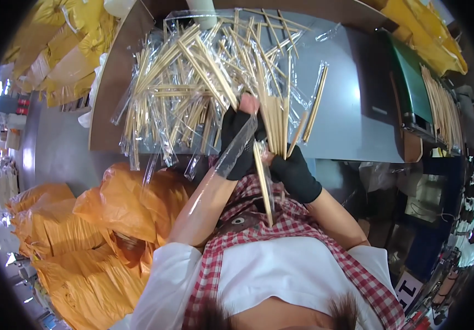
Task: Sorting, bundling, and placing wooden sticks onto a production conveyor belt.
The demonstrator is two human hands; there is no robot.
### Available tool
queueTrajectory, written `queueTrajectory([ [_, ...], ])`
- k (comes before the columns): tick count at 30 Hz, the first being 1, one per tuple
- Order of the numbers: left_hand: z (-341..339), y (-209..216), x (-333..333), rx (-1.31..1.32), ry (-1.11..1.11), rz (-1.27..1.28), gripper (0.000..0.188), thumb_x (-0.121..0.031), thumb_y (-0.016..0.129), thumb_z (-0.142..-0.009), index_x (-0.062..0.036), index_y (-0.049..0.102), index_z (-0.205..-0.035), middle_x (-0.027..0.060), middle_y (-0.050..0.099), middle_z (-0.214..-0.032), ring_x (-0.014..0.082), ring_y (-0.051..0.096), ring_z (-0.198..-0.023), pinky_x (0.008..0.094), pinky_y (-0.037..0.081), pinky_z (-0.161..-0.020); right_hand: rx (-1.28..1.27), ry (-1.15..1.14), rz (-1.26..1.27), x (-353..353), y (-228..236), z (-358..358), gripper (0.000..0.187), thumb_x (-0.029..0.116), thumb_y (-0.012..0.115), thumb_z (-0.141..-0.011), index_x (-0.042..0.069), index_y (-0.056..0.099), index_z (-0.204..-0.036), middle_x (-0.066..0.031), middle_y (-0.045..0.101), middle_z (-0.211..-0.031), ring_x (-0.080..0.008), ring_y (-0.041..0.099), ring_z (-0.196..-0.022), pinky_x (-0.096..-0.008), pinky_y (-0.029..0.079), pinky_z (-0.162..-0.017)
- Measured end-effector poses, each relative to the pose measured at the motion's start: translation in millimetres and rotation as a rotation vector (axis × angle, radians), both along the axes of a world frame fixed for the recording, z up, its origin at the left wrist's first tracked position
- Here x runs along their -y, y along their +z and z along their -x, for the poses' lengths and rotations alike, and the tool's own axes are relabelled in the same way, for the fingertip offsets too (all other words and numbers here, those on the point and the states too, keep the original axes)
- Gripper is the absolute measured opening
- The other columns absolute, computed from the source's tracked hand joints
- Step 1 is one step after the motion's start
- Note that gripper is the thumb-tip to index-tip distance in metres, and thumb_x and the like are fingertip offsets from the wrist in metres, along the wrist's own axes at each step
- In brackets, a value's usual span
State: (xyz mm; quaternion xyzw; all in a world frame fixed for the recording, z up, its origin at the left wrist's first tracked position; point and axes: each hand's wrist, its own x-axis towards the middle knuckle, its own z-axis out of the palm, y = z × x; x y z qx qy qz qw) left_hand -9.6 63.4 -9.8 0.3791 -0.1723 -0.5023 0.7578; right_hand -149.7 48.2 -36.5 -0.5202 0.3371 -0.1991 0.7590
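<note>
Gray table (339,113) is standing near bulging orange bags (85,280), contents unclear, its piled clear sleeves (118,113) are holding chopsticks (210,69), left hand (239,132) is curling, can't tell its pinch, right hand (296,175) is pinching a chopstick bundle (275,124) over the near edge.

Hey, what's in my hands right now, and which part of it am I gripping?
Your right hand holds a bunch of wooden chopsticks by the ends nearest you; what your left hand grips, I can't tell.
</note>
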Motion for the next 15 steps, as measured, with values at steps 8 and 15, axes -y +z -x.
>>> queueTrajectory([
  [8, -5.4, -29.8, -0.1, -0.288, -0.481, 0.258, 0.036, -0.043, 0.041, -0.098, -0.0144, 0.042, -0.076, -0.0036, 0.028, -0.055, 0.0085, 0.028, -0.046, 0.0231, 0.025, -0.047, 0.06, -0.345, 0.36, 85.3, 55.1, -5.1, 0.025, 0.024, 0.067, -0.084, 0.004, 0.066, -0.099, 0.0055, 0.051, -0.066, -0.0026, 0.041, -0.054, -0.0201, 0.031, -0.049],
  [15, 27.5, -12.1, 21.1, -0.399, -0.832, 0.37, 0.039, -0.046, 0.042, -0.096, -0.0113, 0.04, -0.078, -0.0022, 0.028, -0.055, 0.0094, 0.026, -0.045, 0.0248, 0.025, -0.046, 0.226, 0.211, 0.277, 169.2, 97.3, -48.6, 0.025, 0.02, 0.07, -0.079, 0.003, 0.063, -0.095, 0.0019, 0.051, -0.066, -0.0033, 0.04, -0.051, -0.0193, 0.029, -0.047],
])
